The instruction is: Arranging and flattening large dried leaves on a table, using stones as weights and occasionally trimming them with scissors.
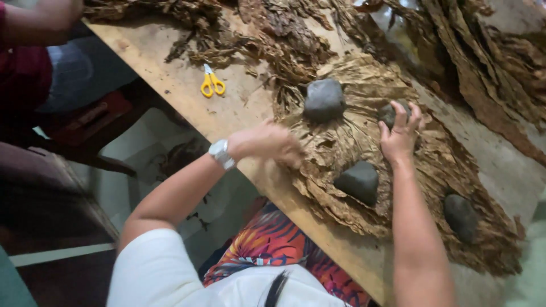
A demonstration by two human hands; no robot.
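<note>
A flattened pile of dry brown leaves (347,142) lies on a wooden table (187,96), held down by several dark grey stones. My right hand (401,133) rests on one grey stone (389,113) at the pile's far side, fingers wrapped over it. My left hand (270,145), with a white wristwatch (220,153), presses on the near-left edge of the leaves; whether it grips a leaf I cannot tell. Another stone (324,99) sits at the pile's top, one (358,181) near its middle, one (459,216) to the right.
Yellow-handled scissors (212,82) lie on the bare wood to the left. Heaps of loose dried leaves (284,34) cover the table's far end and right side. Another person's arm (34,23) and a red stool (85,116) are at the upper left.
</note>
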